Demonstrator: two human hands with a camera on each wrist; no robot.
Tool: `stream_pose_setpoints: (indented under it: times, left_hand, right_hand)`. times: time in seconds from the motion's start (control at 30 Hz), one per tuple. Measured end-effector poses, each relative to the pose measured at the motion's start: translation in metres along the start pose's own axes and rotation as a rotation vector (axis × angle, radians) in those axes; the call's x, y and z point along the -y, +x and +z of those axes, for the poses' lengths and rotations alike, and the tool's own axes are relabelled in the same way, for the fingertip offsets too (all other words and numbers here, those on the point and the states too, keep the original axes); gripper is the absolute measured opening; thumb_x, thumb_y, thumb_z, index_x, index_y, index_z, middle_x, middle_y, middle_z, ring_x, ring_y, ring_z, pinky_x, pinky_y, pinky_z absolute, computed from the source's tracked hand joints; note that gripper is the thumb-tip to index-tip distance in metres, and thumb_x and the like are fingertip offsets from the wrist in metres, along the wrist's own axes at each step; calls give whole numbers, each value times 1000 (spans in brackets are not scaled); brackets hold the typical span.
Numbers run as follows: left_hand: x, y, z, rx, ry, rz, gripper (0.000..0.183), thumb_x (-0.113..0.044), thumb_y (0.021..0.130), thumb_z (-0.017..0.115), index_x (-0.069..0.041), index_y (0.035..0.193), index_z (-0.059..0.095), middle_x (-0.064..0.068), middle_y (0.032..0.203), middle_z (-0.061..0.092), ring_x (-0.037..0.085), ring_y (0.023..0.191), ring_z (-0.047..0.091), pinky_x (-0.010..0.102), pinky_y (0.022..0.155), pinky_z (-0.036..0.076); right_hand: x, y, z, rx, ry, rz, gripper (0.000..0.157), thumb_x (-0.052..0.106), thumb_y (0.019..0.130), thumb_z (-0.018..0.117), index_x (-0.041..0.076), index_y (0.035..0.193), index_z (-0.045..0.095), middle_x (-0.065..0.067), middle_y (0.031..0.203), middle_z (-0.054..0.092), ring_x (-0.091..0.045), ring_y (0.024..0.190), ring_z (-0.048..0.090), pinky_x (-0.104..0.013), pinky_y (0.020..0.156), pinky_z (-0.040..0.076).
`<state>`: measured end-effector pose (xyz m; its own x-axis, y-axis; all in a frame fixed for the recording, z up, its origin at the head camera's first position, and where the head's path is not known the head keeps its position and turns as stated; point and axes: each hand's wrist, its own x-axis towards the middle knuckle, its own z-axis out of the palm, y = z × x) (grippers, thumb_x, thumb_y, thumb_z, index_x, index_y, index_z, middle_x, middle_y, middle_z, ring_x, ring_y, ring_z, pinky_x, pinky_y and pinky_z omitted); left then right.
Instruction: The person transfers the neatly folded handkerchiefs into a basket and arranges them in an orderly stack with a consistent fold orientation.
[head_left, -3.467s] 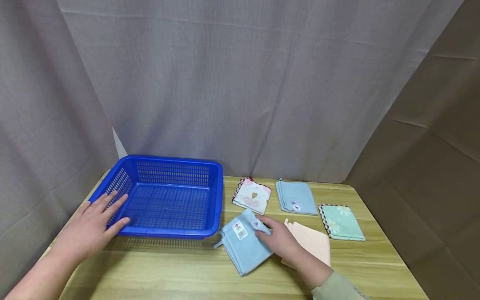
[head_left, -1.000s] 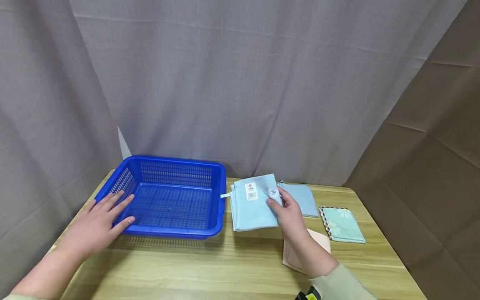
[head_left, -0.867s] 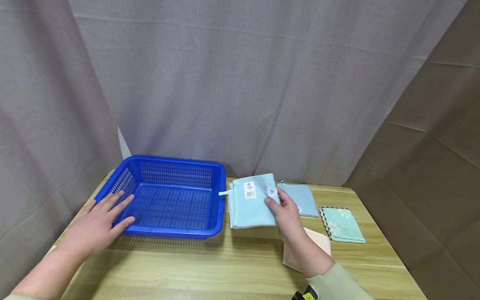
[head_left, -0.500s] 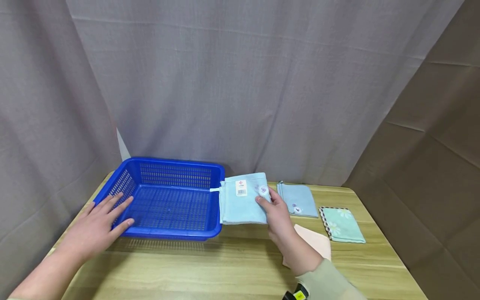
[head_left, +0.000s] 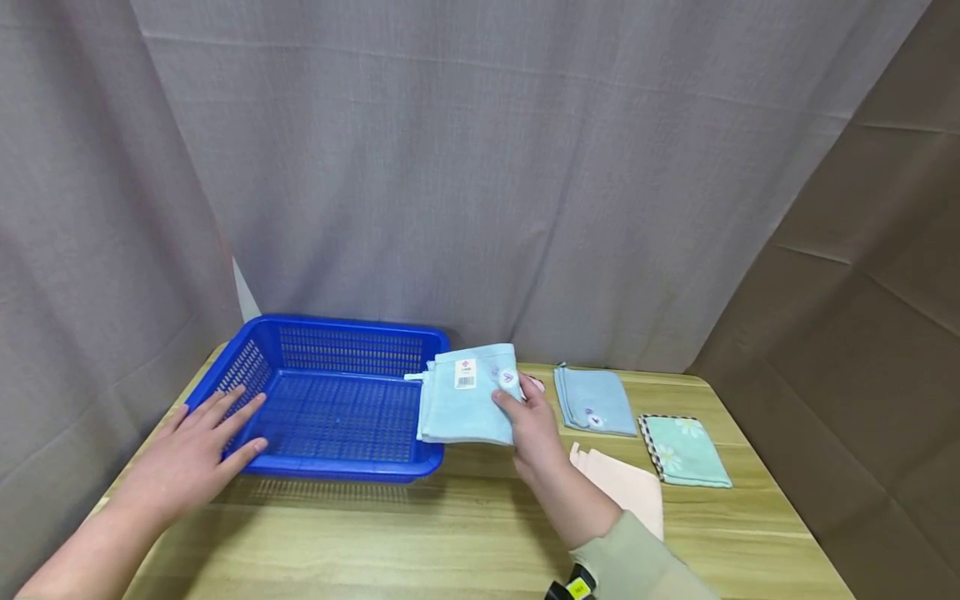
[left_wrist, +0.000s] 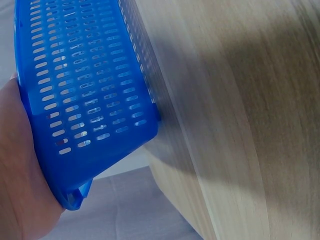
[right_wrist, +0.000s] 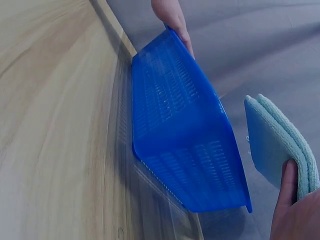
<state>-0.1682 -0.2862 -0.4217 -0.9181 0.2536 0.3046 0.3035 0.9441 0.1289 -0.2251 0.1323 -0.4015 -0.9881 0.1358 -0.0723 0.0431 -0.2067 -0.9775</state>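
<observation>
My right hand (head_left: 536, 429) pinches a folded light blue towel (head_left: 465, 412) by its right edge, thumb on top. A white barcode label and a small round patch show on its face. The towel is held above the table, its left part overlapping the right rim of the blue plastic basket (head_left: 337, 468) in the head view. In the right wrist view the towel's folded layers hang clear above the rim. My left hand (head_left: 187, 454) rests on the basket's left rim with fingers spread and straight. Nothing lies inside the basket.
On the wooden table (head_left: 360, 542), to the right, lie another blue towel (head_left: 596, 396), a peach towel (head_left: 626, 487) and a green flowered towel (head_left: 686, 446). A pink-white towel is mostly hidden behind the right hand. Grey curtain (head_left: 450, 167) stands behind.
My right hand has lifted the light blue towel from the table and carried it left to the basket's right rim. The left hand stays on the basket.
</observation>
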Motion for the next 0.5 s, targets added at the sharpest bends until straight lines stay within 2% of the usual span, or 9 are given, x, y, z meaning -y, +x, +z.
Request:
stream_pose_setpoints:
  times: [0.17,0.5]
  left_hand:
    - [0,0,0,4,-1,-1,64,-54,99,50,-18,152,42,21,153,39,45,137,36,68,111,16]
    - [1,-1,1,-27,-1,8,64,-54,99,51,-18,151,43,20,152,40,45,136,37,68,111,17]
  right_hand:
    - [-2,-1,10,-13,35,13,57,4,94,63,5,148,45,-20,132,57,-10,80,67,-24,68,58]
    - [-4,-4,30,18,65,26,59,4,95,61,8,150,42,-17,124,61,-11,77,68,-25,67,58]
